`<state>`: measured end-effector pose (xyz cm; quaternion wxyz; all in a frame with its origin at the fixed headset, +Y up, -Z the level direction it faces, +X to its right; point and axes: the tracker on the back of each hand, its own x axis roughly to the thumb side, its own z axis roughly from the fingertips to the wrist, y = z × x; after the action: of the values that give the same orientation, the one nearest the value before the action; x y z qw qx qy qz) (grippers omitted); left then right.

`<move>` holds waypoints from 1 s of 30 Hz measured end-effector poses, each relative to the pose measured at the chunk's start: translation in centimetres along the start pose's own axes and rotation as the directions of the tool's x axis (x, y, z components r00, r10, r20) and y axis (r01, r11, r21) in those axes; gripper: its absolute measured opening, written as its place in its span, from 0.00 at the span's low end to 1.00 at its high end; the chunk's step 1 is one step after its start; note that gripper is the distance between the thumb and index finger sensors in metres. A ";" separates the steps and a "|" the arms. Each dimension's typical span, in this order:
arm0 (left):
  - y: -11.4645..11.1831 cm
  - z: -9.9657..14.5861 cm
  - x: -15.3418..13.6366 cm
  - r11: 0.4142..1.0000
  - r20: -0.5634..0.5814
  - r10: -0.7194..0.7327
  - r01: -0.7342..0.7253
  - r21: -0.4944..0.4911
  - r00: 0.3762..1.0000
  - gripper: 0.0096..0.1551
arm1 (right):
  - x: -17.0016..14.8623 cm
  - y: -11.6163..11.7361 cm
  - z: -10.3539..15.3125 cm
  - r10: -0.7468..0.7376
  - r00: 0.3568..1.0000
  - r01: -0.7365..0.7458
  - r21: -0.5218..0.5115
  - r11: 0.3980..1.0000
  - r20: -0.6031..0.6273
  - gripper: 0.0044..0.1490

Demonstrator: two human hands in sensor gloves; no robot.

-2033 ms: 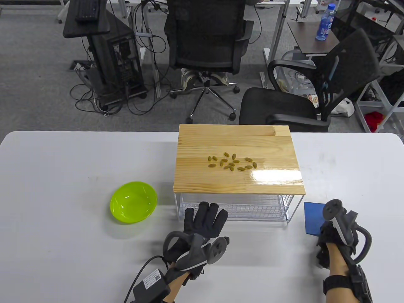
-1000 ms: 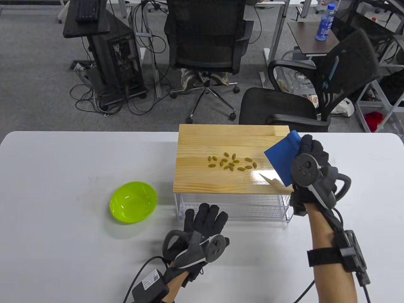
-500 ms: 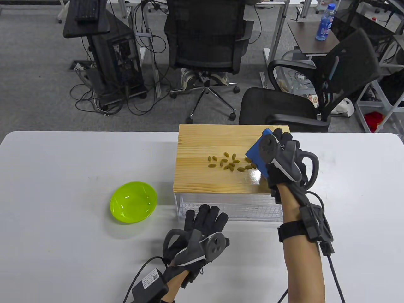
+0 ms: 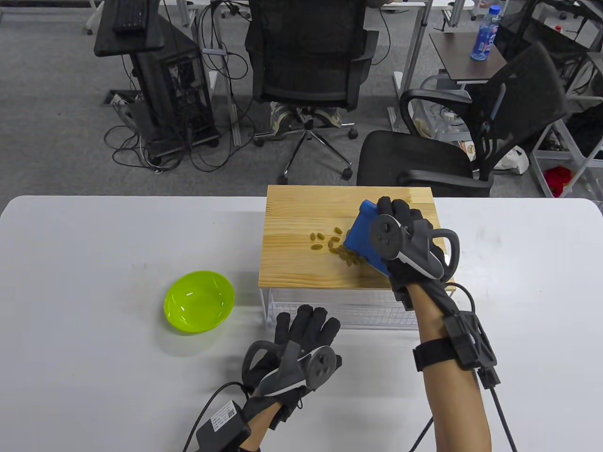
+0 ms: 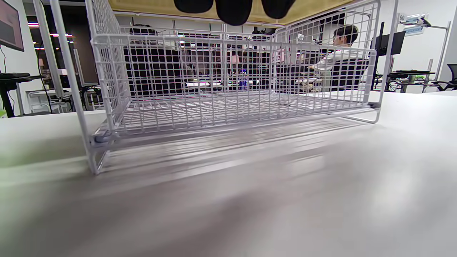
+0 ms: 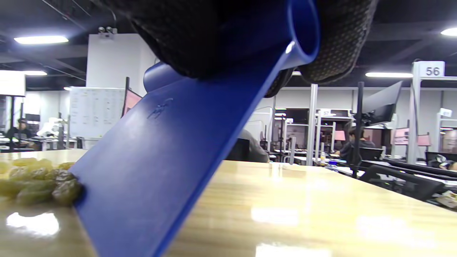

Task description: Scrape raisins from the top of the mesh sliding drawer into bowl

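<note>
Several green raisins [image 4: 335, 244] lie on the wooden top [image 4: 301, 268] of the white mesh drawer unit [image 4: 348, 313]. My right hand [image 4: 400, 221] grips a blue scraper [image 4: 362, 240] whose lower edge stands on the wood against the raisins' right side. In the right wrist view the scraper [image 6: 167, 157] leans with raisins [image 6: 39, 184] bunched at its left edge. My left hand [image 4: 306, 329] rests flat on the table, fingers straight, in front of the drawer; its fingertips [image 5: 234, 9] show before the mesh basket [image 5: 228, 89]. The lime green bowl [image 4: 199, 301] stands left of the drawer unit.
The white table [image 4: 94, 376] stretches left and in front of the bowl. Two black office chairs [image 4: 424, 160] stand just behind the table's far edge. Cables run from both wrists toward the table's near edge.
My right hand lifted the blue scraper from the table at the right, carried it over the wooden top and set it down. It now pushes the right-hand raisins leftward into a bunch. The left hand stayed put.
</note>
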<state>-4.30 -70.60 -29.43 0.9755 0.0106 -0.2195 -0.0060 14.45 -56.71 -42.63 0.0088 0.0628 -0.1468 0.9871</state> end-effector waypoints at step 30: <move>0.1 0.0 0.0 0.999 0.013 -0.002 0.003 -0.053 1.000 0.42 | -2.6 -0.4 -2.4 0.051 0.977 -0.059 -0.029 0.998 -0.209 0.39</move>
<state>-4.29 -70.55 -29.46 0.9741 -0.0152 -0.2253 -0.0131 16.76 -55.66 -45.17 -0.0021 -0.0452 -0.1639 0.9854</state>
